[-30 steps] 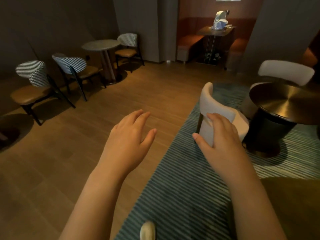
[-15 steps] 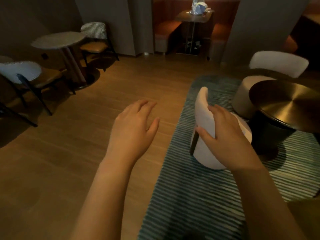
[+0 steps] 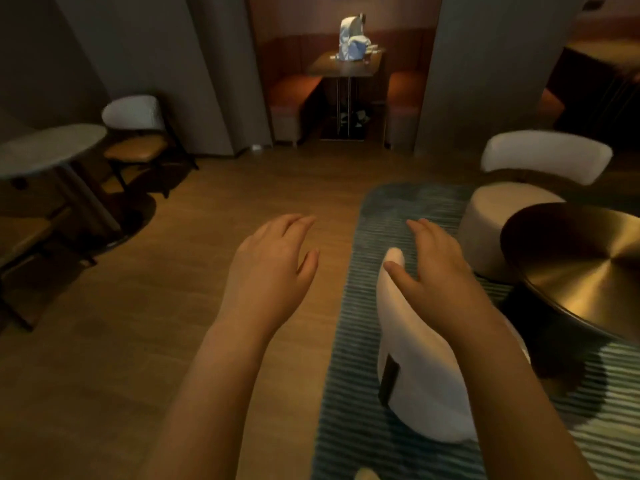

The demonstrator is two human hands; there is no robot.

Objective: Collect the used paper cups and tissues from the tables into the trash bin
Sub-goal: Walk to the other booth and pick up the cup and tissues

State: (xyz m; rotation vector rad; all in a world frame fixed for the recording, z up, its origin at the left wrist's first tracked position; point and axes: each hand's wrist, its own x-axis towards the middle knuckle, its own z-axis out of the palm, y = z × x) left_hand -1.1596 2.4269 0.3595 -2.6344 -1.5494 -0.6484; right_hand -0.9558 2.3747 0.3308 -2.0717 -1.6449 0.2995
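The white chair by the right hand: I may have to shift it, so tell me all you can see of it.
The white chair is pale upholstery: a curved backrest wrapping a round drum base, with a dark upright strip low on the back. It stands upright on the striped rug, beside the round brass-topped table. The right hand is over its backrest's top edge, fingers straight; contact cannot be told.

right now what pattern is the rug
The rug is teal with thin pale stripes; head view shows it.
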